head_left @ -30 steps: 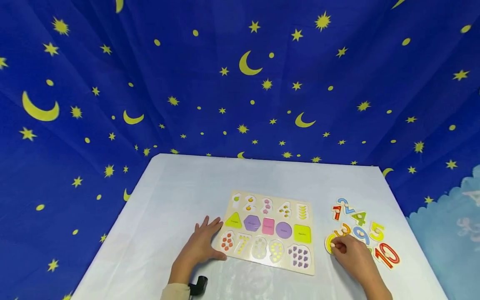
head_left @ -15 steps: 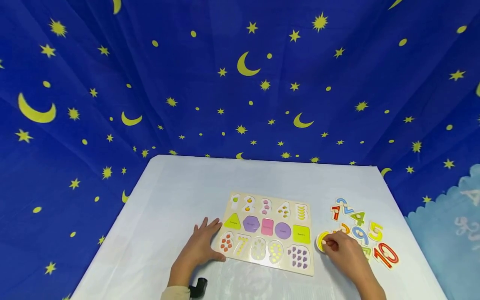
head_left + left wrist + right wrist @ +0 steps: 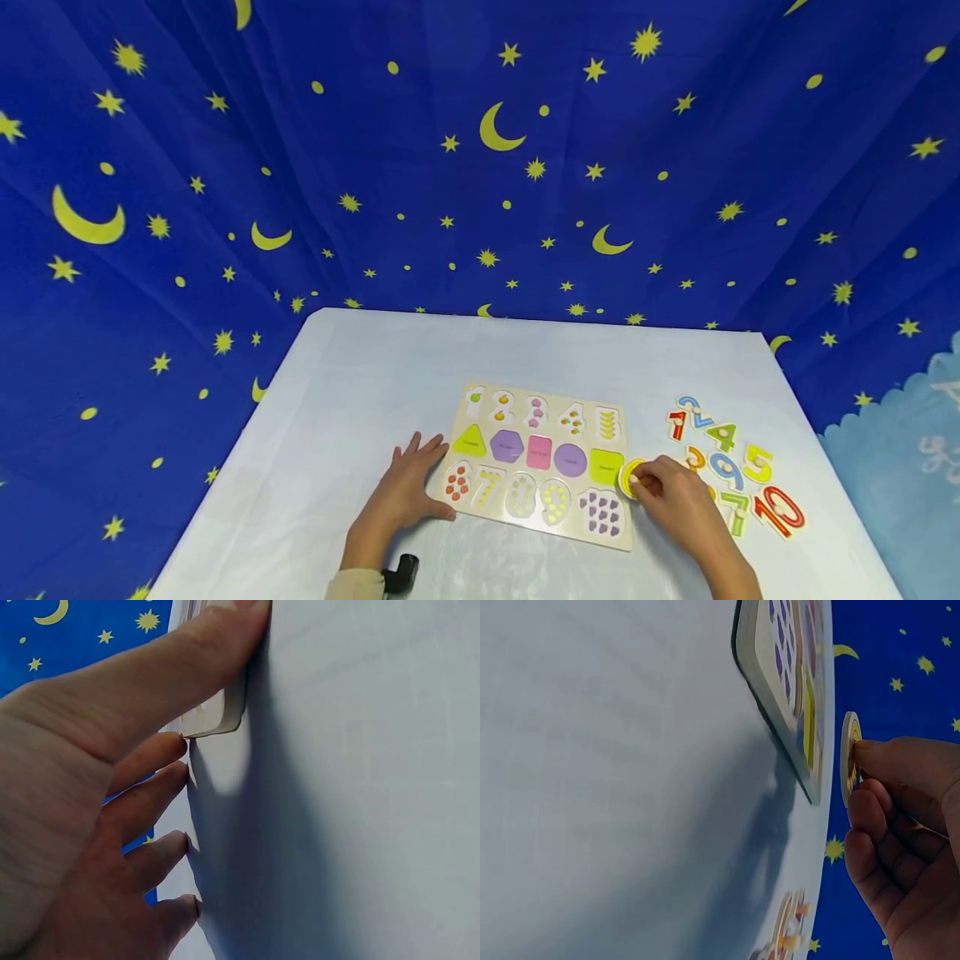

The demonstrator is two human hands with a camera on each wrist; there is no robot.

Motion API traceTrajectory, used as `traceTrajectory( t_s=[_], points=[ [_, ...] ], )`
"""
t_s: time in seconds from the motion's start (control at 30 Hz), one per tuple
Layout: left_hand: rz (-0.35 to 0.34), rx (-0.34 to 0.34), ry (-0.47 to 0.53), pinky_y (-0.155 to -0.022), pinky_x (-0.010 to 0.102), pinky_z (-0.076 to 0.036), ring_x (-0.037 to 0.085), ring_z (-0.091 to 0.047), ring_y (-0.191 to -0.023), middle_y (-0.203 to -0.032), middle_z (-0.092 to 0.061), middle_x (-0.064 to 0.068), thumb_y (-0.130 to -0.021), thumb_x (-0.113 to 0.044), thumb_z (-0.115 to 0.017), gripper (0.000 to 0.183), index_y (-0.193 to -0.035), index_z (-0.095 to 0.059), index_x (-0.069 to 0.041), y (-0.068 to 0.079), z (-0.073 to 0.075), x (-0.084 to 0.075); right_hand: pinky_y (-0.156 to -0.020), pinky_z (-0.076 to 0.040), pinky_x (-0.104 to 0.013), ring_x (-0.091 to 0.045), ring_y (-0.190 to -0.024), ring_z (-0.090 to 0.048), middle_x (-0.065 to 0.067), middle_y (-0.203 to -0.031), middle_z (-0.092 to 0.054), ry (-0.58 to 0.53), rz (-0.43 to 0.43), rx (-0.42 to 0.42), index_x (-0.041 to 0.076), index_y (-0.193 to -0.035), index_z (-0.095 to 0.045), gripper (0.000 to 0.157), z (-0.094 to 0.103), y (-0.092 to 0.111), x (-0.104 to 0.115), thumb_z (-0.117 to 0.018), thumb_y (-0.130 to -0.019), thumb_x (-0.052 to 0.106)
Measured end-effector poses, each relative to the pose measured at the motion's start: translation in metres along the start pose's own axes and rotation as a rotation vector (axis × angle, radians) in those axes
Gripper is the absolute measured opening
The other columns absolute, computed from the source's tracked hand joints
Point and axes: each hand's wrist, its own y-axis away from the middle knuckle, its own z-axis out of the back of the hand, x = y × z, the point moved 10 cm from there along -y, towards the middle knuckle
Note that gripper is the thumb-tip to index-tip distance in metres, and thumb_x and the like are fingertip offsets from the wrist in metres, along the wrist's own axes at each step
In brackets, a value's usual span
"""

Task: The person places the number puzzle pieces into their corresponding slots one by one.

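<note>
A wooden number puzzle board lies on the white table, with fruit pictures in its number-shaped recesses and coloured shapes across its middle row. My left hand rests at its left end, fingers spread. In the left wrist view the thumb lies along the board's edge near a corner. My right hand pinches a yellow puzzle piece by its small knob. That piece overlaps the board's right edge in the head view. The right wrist view shows it edge-on as a pale disc-like piece, raised over the table.
Loose number pieces lie to the right of the board, among them a red 10, a yellow 5, a blue 9 and a green 4. A blue star-patterned curtain hangs behind the table.
My right hand has carried the yellow piece leftward, from beside the loose numbers to the board's right edge. The green 7 now shows fully. My left hand has stayed in place.
</note>
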Motion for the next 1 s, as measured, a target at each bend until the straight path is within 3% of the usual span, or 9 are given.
traceTrajectory(
  t_s=[0.7, 1.0],
  points=[
    [-0.004, -0.013, -0.006, -0.111, 0.060, -0.007, 0.038, -0.014, -0.143, -0.151, -0.037, 0.006, -0.053, -0.041, -0.092, 0.105, -0.142, -0.048, -0.008, 0.002, -0.002, 0.002, -0.058, -0.044, -0.024, -0.005, -0.064, -0.048, 0.013, -0.074, -0.052, -0.026, 0.003, 0.073, 0.016, -0.083, -0.071, 0.012, -0.027, -0.004, 0.020, -0.080, -0.076, 0.017],
    [-0.011, -0.025, 0.006, -0.112, 0.060, -0.007, 0.037, -0.014, -0.143, -0.151, -0.037, 0.006, -0.053, -0.040, -0.092, 0.105, -0.142, -0.048, -0.008, 0.002, 0.000, 0.000, -0.057, -0.043, -0.024, -0.004, -0.064, -0.047, 0.013, -0.074, -0.052, -0.027, 0.028, 0.066, 0.016, -0.083, -0.070, 0.013, -0.030, -0.007, 0.029, -0.080, -0.075, 0.016]
  ],
)
